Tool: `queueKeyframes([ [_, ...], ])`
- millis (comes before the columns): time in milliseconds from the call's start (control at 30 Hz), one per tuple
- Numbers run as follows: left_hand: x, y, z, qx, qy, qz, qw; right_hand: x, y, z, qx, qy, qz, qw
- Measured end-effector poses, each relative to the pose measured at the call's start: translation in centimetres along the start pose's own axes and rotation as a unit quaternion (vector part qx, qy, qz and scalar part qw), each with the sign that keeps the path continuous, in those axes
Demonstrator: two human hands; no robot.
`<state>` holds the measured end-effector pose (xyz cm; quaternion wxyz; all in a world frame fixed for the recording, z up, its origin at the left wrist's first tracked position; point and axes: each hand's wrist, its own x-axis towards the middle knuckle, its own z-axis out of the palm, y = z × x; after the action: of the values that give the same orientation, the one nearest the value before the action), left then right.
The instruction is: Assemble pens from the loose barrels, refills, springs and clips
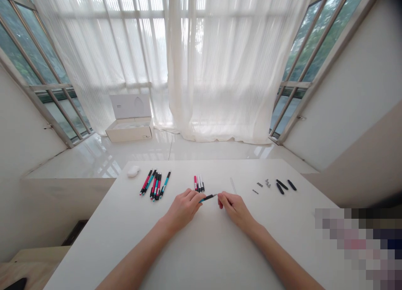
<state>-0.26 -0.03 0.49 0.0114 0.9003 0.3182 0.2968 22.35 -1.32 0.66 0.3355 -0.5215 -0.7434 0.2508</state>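
While both hands meet over the middle of the bench (201,256), the left hand (187,205) has its grip closed on a teal-and-black pen (207,198), which lies slantwise with its grey tip pointing toward the right hand (234,206). Right fingers curled, just beside that tip; whether they pinch anything, or touch it, cannot be told. Progress, judged from the layout: the held pen looks nearly whole, its rear end hidden by the left hand; work on it appears midway, though fitting versus removal is unclear. Loose pieces next: small grey parts (267,183) and three black sleeves (282,184) to the right, unjoined; two thin rods (233,184) beyond the right hand; short pink and white pieces (199,183) beyond the left. Pen group (156,185) at left, pink and teal, seemingly complete and set apart; exact count uncertain owing to overlap. Slightly farther, a white rounded case (133,171) near the bench's far left corner. Past the bench: open box (129,128) on a glossy ledge (201,149), then sheer curtain (220,72).
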Motion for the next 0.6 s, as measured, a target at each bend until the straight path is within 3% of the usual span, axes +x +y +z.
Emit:
queueKeyframes([
  [133, -0.2, -1.3, -0.2, 0.055, 0.044, -0.077, 0.995, 0.2, 0.6, -1.1, -0.025, 0.059, 0.016, 0.998],
  [367, -1.6, -4.6, -0.6, 0.183, 0.021, -0.238, 0.954, 0.2, 1.5, -1.4, -0.125, 0.078, 0.006, 0.989],
  [500, -1.8, -5.1, -0.7, 0.229, 0.03, -0.268, 0.935, 0.1, 1.5, -1.2, -0.168, 0.063, -0.003, 0.984],
  [600, -1.4, -4.3, -0.6, 0.203, 0.04, -0.23, 0.951, 0.1, 1.5, -1.3, -0.204, 0.061, 0.001, 0.977],
])
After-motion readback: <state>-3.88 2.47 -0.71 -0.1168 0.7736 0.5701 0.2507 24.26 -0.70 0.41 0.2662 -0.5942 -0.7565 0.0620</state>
